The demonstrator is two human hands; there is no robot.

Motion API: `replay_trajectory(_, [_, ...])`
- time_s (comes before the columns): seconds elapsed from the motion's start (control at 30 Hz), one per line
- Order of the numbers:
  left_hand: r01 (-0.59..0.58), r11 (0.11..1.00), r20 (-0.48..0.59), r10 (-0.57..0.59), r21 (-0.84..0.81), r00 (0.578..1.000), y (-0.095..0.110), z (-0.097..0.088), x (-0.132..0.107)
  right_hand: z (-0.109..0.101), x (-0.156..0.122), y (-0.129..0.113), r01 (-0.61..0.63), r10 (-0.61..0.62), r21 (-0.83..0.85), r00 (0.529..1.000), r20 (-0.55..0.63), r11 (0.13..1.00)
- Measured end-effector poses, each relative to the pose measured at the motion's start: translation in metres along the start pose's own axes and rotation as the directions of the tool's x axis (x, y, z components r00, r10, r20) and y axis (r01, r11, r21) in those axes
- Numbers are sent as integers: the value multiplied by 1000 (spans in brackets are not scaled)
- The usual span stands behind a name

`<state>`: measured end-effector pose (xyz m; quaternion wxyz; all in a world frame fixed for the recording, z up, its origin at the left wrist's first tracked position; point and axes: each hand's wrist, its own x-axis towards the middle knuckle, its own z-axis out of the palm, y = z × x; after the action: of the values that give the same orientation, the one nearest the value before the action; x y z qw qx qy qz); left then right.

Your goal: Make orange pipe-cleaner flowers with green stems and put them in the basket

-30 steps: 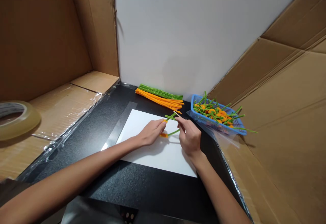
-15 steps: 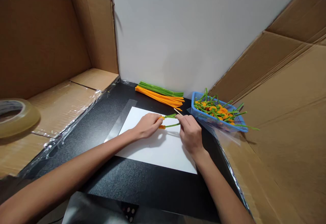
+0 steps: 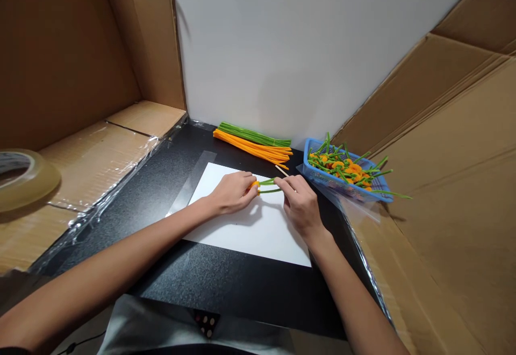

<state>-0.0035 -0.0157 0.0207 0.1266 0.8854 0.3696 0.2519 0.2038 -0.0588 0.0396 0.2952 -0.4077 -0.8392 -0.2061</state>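
pinching a green-stemmed orange pipe-cleaner piece (image 3: 266,185) above a white paper sheet (image 3: 242,231) — left hand (image 3: 233,192) closed on its orange end, right hand (image 3: 300,204) pinching the green stems, a thin wooden stick (image 3: 282,170) poking out by the fingers. behind on the black speckled tabletop (image 3: 226,285): a green pipe-cleaner bundle (image 3: 253,134), an orange pipe-cleaner bundle (image 3: 252,148), and a blue plastic mesh basket (image 3: 342,191) of finished pieces.
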Motion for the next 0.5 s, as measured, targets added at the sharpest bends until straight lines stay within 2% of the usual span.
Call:
replay_trajectory(0.13, [-59, 991, -2, 60, 116, 998, 0, 1, -1, 2, 1, -4, -56, 53, 130, 998, 21, 990])
replay_trajectory(0.3, [-107, 974, 39, 101, 201, 994, -4, 4, 0, 2, 3, -10, -167, 178, 361, 984, 1, 918])
replay_trajectory(0.5, [-144, 954, 77, 128, 264, 989, -7, 3, 1, 3, 3, -12, -195, 213, 449, 977, 11, 872])
